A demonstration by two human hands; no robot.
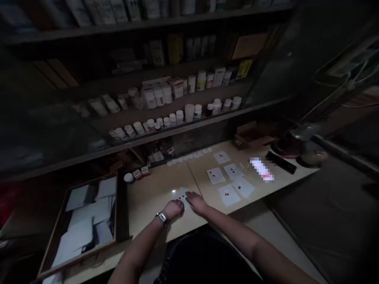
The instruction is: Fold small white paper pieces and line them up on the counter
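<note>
Both hands rest low over the pale tabletop [156,185], at a small sheet of white paper [181,192] with a few small red pills [181,197] on it. My left hand [174,209], with a wristwatch above it, is closed, its fingers curled at the sheet's near left edge. What they pinch, if anything, is hidden. My right hand [196,202] touches the sheet's right side with fingers stretched out. To the right lie several more white paper squares [229,195] with red pills on them. At the table's back edge is a row of small folded white packets [192,155].
An open drawer [117,228] full of white papers stands at the left. Small boxes [144,170] and a white bottle [129,178] stand beside it. Shelves of medicine bottles [179,116] rise behind. Farther right are a dark oblong object [281,163] and a cardboard box [251,136].
</note>
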